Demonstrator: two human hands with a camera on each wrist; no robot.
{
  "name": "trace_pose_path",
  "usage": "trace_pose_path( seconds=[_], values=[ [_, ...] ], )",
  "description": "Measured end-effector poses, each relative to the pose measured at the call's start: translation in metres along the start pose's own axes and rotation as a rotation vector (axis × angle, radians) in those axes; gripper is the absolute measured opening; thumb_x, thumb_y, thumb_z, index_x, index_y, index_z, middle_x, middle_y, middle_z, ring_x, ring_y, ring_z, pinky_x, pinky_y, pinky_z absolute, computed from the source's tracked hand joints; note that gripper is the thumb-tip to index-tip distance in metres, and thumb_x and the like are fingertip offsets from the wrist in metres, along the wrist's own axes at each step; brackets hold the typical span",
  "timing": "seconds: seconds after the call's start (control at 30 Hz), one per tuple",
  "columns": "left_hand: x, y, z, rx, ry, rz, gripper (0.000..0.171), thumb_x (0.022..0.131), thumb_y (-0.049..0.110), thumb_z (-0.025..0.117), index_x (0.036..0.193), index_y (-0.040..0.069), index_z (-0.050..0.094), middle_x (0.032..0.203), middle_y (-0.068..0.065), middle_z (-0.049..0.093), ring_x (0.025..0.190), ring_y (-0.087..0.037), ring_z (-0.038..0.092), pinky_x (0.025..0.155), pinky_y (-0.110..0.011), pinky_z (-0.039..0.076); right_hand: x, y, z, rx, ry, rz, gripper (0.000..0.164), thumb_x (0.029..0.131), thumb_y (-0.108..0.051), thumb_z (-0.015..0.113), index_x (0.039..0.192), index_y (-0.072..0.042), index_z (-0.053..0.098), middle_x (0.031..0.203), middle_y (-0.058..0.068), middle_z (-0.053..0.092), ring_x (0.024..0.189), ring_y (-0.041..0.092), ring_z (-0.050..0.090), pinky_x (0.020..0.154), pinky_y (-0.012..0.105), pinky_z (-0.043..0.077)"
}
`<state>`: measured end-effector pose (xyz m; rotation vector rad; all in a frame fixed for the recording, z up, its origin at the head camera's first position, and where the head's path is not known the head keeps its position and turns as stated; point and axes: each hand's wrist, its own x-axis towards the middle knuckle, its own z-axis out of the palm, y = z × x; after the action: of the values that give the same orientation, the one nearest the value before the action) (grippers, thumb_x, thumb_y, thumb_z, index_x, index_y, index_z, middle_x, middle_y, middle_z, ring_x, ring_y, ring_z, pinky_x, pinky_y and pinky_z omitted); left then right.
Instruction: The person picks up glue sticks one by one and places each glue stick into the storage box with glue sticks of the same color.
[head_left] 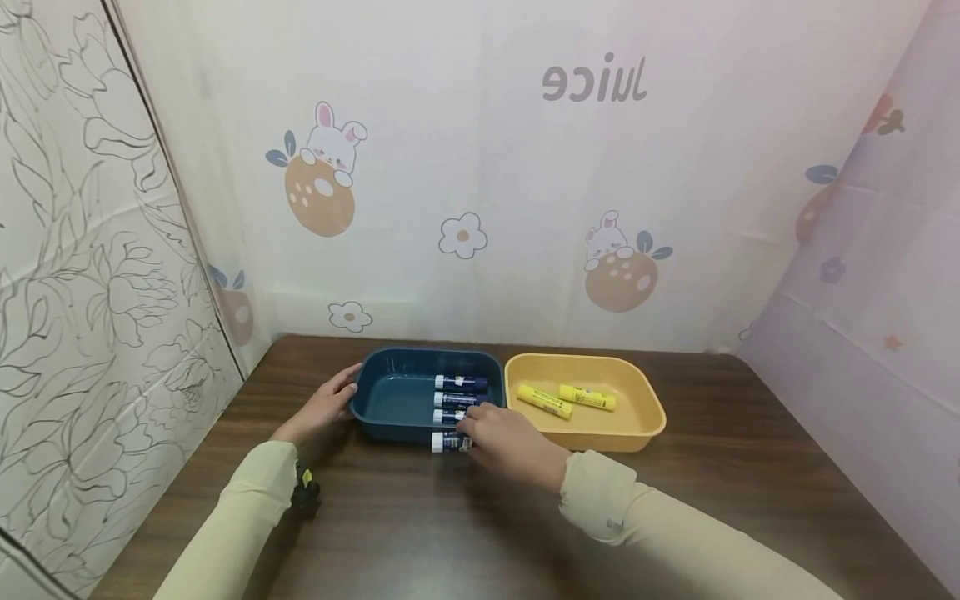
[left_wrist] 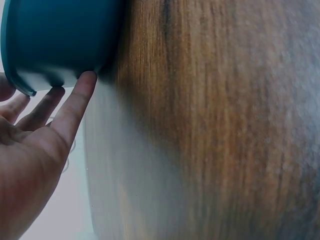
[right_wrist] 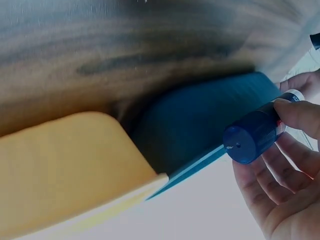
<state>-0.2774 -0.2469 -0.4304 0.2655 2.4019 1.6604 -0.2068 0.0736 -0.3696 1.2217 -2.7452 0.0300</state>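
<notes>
My right hand (head_left: pixel 510 437) pinches a dark blue glue stick (head_left: pixel 450 442) with a white end, between thumb and fingertips. That stick is at the front rim of the blue tray (head_left: pixel 397 432); in the right wrist view the held glue stick (right_wrist: pixel 257 127) appears beside the tray's rim. Inside the tray lie three similar glue sticks, a back one (head_left: pixel 461 383), a middle one (head_left: pixel 456 400) and a front one (head_left: pixel 448 416), roughly parallel. My left hand (head_left: pixel 322 408) touches the tray's left end; its extended fingers (left_wrist: pixel 75 107) rest against the outer wall.
A yellow tray (head_left: pixel 645 417) adjoins the blue one on the right, with two yellow glue sticks (head_left: pixel 544 401) in it. Both trays stand on a dark wooden table (head_left: pixel 390 533). Behind hangs a printed curtain (head_left: pixel 465 167). A small black object (head_left: pixel 306 492) shows beside my left sleeve.
</notes>
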Motion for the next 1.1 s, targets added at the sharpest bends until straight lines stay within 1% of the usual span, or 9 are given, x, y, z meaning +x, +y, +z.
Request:
trace_pose_path(
  seconds=[0.07,0.23,0.43,0.63,0.77,0.93,1.1],
  values=[
    [0.0,0.0,0.0,0.002,0.002,-0.003,0.051,0.105,0.017,0.031,0.152,0.005,0.014,0.147,-0.034,0.024,0.126,-0.049,0.039,0.093,-0.051,0.045,0.003,0.003,-0.002,-0.002,0.007,0.005,0.026,0.086,-0.02,0.072,0.11,-0.011,0.069,0.1,0.002,0.067,0.087,0.014,0.059,0.077,0.025,0.053],
    [0.001,-0.001,-0.002,0.004,0.007,-0.006,0.051,0.106,0.018,0.031,0.152,0.005,0.014,0.147,-0.033,0.024,0.125,-0.048,0.04,0.093,-0.05,0.046,0.013,0.012,-0.006,-0.023,0.04,0.01,0.027,0.086,-0.02,0.072,0.111,-0.011,0.069,0.1,0.002,0.066,0.086,0.014,0.058,0.077,0.025,0.053],
    [0.001,-0.001,-0.003,0.005,0.01,-0.009,0.051,0.106,0.018,0.031,0.152,0.006,0.015,0.147,-0.033,0.023,0.126,-0.049,0.039,0.093,-0.051,0.046,0.028,0.025,-0.006,-0.035,0.068,0.042,0.026,0.086,-0.018,0.072,0.11,-0.01,0.069,0.098,0.002,0.065,0.085,0.014,0.057,0.075,0.027,0.053],
    [0.0,0.001,-0.003,0.002,0.015,-0.021,0.051,0.105,0.016,0.031,0.152,0.005,0.015,0.147,-0.034,0.022,0.125,-0.049,0.039,0.091,-0.051,0.047,0.042,0.035,0.001,-0.026,0.055,0.099,0.027,0.086,-0.018,0.072,0.111,-0.01,0.069,0.098,0.003,0.065,0.086,0.015,0.057,0.075,0.027,0.053],
    [0.001,0.001,-0.002,0.001,0.015,-0.023,0.051,0.105,0.016,0.032,0.152,0.005,0.016,0.146,-0.034,0.024,0.125,-0.05,0.04,0.091,-0.051,0.048,0.049,0.041,0.008,-0.025,0.063,0.111,0.028,0.086,-0.017,0.071,0.112,-0.008,0.068,0.099,0.004,0.065,0.088,0.016,0.058,0.076,0.029,0.053],
    [0.004,-0.003,0.0,0.01,0.024,-0.035,0.05,0.105,0.016,0.033,0.152,0.006,0.018,0.146,-0.033,0.026,0.124,-0.049,0.041,0.09,-0.05,0.048,0.056,0.048,0.018,0.009,0.037,0.148,0.029,0.087,-0.016,0.071,0.114,-0.007,0.068,0.101,0.005,0.065,0.09,0.017,0.058,0.078,0.03,0.053],
    [0.004,-0.003,0.001,0.008,0.031,-0.04,0.05,0.105,0.016,0.032,0.152,0.007,0.018,0.146,-0.032,0.026,0.125,-0.049,0.04,0.091,-0.05,0.048,0.062,0.051,0.027,0.006,0.004,0.178,0.027,0.087,-0.016,0.07,0.113,-0.006,0.069,0.099,0.006,0.066,0.089,0.019,0.06,0.079,0.032,0.054]
  ],
)
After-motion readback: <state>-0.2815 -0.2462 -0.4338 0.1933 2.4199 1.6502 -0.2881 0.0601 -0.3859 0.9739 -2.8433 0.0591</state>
